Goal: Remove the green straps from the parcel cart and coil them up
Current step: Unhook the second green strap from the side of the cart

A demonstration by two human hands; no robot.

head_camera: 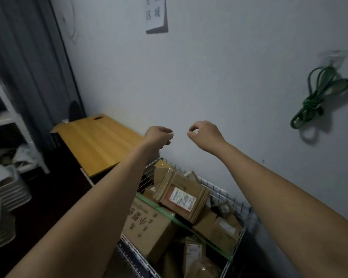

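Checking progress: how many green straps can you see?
2: one coiled strap hanging on the wall hook, one stretched strap across the cart over the boxes. Others may be hidden.

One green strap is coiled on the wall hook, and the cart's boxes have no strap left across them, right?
No. The head view shows one green strap stretched across the boxes in the cart. The other strap does hang coiled on the hook.
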